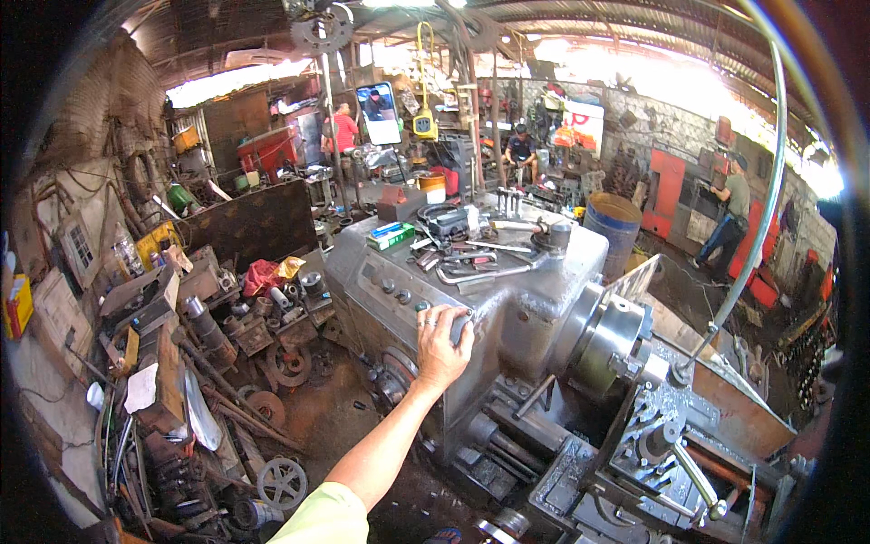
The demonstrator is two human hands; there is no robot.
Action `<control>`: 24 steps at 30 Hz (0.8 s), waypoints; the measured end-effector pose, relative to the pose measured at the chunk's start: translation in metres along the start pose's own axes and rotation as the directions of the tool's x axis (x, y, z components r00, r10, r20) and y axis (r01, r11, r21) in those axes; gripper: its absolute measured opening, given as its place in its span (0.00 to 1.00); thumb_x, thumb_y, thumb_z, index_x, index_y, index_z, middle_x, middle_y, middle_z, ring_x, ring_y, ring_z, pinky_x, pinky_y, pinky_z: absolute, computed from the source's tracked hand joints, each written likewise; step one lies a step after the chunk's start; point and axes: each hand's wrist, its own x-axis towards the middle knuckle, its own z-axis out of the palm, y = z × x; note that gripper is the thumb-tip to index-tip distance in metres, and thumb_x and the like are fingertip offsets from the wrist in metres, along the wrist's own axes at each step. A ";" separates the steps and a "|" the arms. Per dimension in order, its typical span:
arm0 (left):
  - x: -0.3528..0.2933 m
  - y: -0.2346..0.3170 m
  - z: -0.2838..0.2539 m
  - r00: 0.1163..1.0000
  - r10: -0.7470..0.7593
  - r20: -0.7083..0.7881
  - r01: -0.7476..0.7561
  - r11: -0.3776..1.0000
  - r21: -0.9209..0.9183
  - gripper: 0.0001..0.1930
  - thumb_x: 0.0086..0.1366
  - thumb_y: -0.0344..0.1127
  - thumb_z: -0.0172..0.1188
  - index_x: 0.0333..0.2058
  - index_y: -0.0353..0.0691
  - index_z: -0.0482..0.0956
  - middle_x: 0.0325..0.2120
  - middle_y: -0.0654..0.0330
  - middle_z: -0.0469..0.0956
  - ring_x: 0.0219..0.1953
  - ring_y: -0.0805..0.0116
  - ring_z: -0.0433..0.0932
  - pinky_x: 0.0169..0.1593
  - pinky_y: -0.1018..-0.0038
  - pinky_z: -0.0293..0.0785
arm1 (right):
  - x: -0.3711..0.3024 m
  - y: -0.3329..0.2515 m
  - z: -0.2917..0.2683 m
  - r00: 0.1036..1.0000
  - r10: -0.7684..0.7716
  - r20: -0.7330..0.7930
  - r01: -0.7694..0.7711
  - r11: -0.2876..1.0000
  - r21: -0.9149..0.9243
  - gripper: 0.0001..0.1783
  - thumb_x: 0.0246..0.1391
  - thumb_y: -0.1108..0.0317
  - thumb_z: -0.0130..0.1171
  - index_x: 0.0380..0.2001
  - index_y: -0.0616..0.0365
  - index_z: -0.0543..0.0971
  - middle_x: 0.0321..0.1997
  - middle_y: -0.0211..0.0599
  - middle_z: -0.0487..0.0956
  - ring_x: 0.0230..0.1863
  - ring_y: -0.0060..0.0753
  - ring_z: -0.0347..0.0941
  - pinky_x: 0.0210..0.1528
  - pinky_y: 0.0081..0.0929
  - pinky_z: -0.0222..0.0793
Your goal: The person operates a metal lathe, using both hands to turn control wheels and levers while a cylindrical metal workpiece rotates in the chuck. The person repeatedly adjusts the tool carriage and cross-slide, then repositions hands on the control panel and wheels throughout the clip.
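I have my left hand (pixel 441 345) wrapped on a control knob (pixel 459 328) at the lathe headstock (pixel 507 299) front edge, fingers curled around it. The chuck (pixel 605 337) sits at three o'clock; I should turn firmly, wrist steady, staying clear of it.

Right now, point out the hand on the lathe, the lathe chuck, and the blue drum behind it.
left hand (pixel 442 344), head view, back of the hand gripping a headstock knob.
lathe chuck (pixel 609 340), head view, its round steel face.
blue drum (pixel 609 238), head view, its side wall.
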 end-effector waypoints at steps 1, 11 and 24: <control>0.001 0.000 -0.001 1.000 0.017 -0.005 -0.017 0.999 0.035 0.11 0.57 0.33 0.63 0.39 0.38 0.78 0.37 0.52 0.77 0.46 0.51 0.72 0.54 0.56 0.65 | 0.003 0.002 0.001 0.999 -0.031 -0.018 0.031 0.999 -0.011 0.40 0.43 0.46 0.70 0.52 0.68 0.76 0.47 0.61 0.80 0.53 0.58 0.76 0.55 0.43 0.70; -0.041 0.041 -0.020 0.998 -0.001 0.070 0.006 0.997 -0.074 0.16 0.61 0.34 0.62 0.45 0.33 0.76 0.46 0.48 0.75 0.50 0.51 0.73 0.55 0.59 0.68 | 0.032 0.033 0.024 0.988 0.104 -0.117 -0.116 0.988 -0.106 0.43 0.38 0.44 0.68 0.49 0.71 0.75 0.45 0.65 0.80 0.52 0.60 0.77 0.54 0.44 0.72; -0.330 -0.008 -0.020 -0.525 0.014 0.851 0.195 0.975 0.105 0.30 0.58 0.54 0.59 0.55 0.41 0.76 0.50 0.44 0.78 0.56 0.47 0.75 0.60 0.58 0.70 | 0.029 0.026 0.049 0.961 0.029 -0.277 -0.085 0.977 -0.194 0.40 0.41 0.57 0.64 0.54 0.74 0.67 0.44 0.68 0.79 0.45 0.68 0.77 0.50 0.51 0.74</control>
